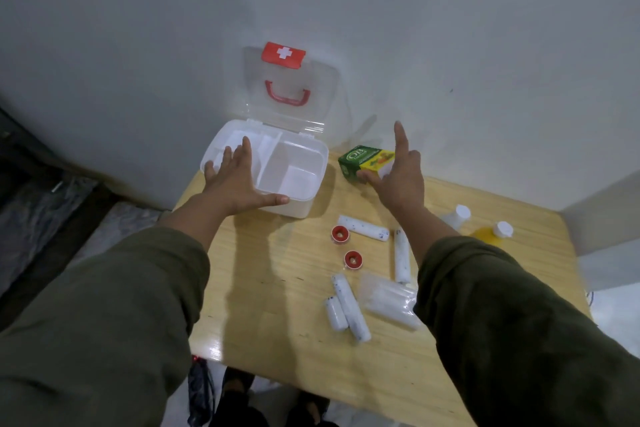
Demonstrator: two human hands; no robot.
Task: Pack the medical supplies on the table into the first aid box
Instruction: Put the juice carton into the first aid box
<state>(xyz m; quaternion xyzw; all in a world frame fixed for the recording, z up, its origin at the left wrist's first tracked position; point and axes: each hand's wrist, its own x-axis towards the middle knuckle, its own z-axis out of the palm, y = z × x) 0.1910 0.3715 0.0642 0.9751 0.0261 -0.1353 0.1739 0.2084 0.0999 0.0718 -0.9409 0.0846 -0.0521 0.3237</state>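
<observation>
White translucent plastic first aid box (294,163) sits at the desk's (277,305) eleven o'clock corner, its clear lid (291,94) with red handle up against the wall. The left hand (239,180) lies flat and spread on the box's near rim, gripping nothing. At one o'clock, the right hand (398,173) touches the green and yellow carton (363,161), index finger raised; whether it grips is unclear. White bandage rolls (363,227) and two red tape spools (341,234) lie toward four o'clock.

Open white first aid box (304,163), supplies (363,229) beside
</observation>
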